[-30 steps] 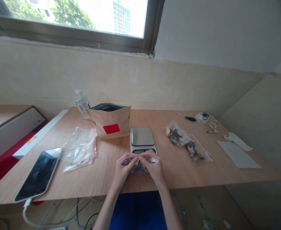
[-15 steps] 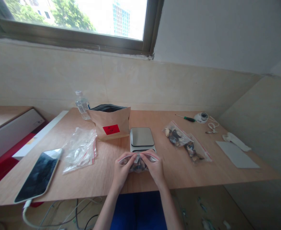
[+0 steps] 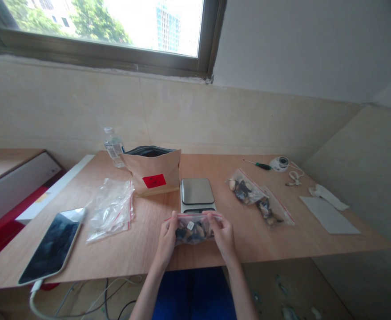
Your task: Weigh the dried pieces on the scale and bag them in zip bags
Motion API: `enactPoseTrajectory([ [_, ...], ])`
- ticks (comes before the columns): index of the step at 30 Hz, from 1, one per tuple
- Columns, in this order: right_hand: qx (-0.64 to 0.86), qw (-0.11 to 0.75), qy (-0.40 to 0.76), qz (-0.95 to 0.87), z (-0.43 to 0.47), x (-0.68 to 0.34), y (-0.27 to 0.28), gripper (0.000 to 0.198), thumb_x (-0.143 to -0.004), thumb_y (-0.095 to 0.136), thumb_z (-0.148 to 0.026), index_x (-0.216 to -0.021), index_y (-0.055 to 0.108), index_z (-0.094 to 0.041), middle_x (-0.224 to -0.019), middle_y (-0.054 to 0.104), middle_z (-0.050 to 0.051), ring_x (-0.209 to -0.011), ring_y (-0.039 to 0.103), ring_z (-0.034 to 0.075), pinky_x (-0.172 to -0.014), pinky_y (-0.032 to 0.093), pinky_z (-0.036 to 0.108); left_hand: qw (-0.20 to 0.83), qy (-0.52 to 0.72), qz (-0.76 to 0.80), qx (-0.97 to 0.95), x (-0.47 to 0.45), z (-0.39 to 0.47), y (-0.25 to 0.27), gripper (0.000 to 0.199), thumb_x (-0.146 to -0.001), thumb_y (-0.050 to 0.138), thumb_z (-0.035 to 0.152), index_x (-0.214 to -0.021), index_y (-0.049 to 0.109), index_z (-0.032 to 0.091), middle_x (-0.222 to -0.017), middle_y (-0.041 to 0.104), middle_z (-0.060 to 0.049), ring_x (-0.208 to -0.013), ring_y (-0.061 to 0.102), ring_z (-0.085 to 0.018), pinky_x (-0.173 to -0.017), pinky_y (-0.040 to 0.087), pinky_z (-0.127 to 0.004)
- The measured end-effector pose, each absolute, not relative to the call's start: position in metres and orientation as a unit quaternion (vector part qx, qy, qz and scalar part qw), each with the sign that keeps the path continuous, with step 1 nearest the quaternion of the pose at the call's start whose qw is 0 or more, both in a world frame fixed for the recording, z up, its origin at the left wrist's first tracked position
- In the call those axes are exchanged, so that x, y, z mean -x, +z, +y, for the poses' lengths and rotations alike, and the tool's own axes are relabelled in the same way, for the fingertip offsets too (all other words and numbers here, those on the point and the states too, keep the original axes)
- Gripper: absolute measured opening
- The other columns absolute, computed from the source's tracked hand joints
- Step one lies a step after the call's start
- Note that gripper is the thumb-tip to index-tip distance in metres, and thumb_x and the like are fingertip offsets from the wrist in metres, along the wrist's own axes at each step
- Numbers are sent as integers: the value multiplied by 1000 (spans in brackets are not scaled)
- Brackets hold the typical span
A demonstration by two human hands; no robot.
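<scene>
Under the window, on the tabletop (image 3: pixel 142 249), our left hand (image 3: pixel 167 235) and right hand (image 3: pixel 222 233) pinch the top corners of a filled bag (image 3: pixel 192 230) before the scale (image 3: pixel 197 193). We judge sealing underway; pressing the strip shut comes next.

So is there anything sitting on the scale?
No, the scale has a bare top; the little bag is held in front of it by the left hand and right hand.

Head view, down over the table (image 3: pixel 282 240)
</scene>
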State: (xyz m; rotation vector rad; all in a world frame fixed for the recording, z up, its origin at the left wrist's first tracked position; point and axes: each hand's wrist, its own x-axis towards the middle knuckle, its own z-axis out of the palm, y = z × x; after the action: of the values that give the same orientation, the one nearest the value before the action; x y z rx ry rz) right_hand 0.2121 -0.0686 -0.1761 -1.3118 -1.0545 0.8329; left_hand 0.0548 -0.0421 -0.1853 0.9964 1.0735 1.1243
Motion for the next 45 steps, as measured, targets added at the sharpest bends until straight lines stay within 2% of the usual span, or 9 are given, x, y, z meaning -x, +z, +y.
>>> enactPoseTrajectory([
  [3, 582, 588, 363, -428, -74, -217, -180, 48, -86, 49, -58, -86, 72, -16, -73, 73, 8, -58, 62, 16, -51, 47, 24, 625, 476, 484, -386, -55, -44, -189, 63, -79, 44, 70, -79, 70, 12, -71, 72, -9, -72, 69, -22, -64, 55, -31],
  [8, 599, 609, 333, -399, -78, -217, -181, 51, -85, 49, -60, -74, 72, -16, -68, 72, 8, -52, 60, 16, -48, 44, 24, 684, 449, 469, -333, -62, -47, -183, 67, -79, 39, 73, -82, 69, 14, -76, 74, -8, -69, 69, -22, -56, 53, -30],
  [15, 574, 642, 371, -347, -84, -225, -173, 48, -80, 57, -60, -75, 72, -16, -62, 70, 6, -53, 63, 18, -48, 46, 25, 702, 467, 390, -370, -65, -42, -179, 68, -85, 35, 68, -79, 74, 13, -74, 73, -9, -71, 66, -21, -72, 50, -32],
  [22, 625, 764, 132, -94, -85, -314, -177, 42, -73, 62, -57, -77, 65, -15, -67, 68, 5, -54, 61, 19, -53, 51, 32, 595, 488, 409, -490, -34, -32, -179, 59, -94, 27, 52, -91, 75, 17, -86, 73, -8, -78, 60, -18, -77, 44, -30],
  [28, 678, 725, -2, -119, -87, -359, -191, 41, -78, 50, -49, -89, 63, -12, -89, 68, 15, -78, 65, 26, -73, 53, 44, 561, 488, 422, -519, -34, -35, -172, 55, -93, 32, 49, -85, 74, 15, -80, 72, -8, -74, 59, -19, -74, 44, -30],
  [32, 785, 571, -165, -171, -91, -340, -195, 58, -72, 61, -33, -123, 49, -9, -128, 49, 26, -120, 46, 40, -97, 34, 61, 523, 482, 437, -550, -35, -37, -165, 55, -94, 32, 49, -82, 74, 16, -77, 70, -7, -72, 59, -19, -73, 45, -30],
  [35, 815, 467, -248, -238, -92, -320, -194, 74, -72, 64, -28, -137, 34, -9, -141, 31, 30, -134, 25, 44, -102, 22, 65, 452, 494, 462, -581, -30, -33, -157, 51, -95, 31, 45, -85, 73, 17, -80, 69, -6, -74, 58, -18, -73, 45, -30],
  [40, 822, 393, -214, -352, -79, -314, -211, 59, -81, 54, -36, -133, 44, -11, -147, 22, 28, -136, 21, 45, -100, 24, 65, 182, 586, 494, -616, -15, -13, -115, 28, -93, 43, 35, -104, 65, 22, -105, 63, -5, -99, 56, -18, -86, 43, -32],
  [45, 849, 369, -167, -339, -66, -321, -229, 66, -84, 48, -43, -138, 38, -6, -147, 23, 31, -135, 19, 48, -99, 20, 69, -48, 638, 507, -578, 6, 20, -44, 28, -92, 49, 31, -118, 59, 24, -124, 56, -6, -120, 47, -21, -98, 39, -38],
])
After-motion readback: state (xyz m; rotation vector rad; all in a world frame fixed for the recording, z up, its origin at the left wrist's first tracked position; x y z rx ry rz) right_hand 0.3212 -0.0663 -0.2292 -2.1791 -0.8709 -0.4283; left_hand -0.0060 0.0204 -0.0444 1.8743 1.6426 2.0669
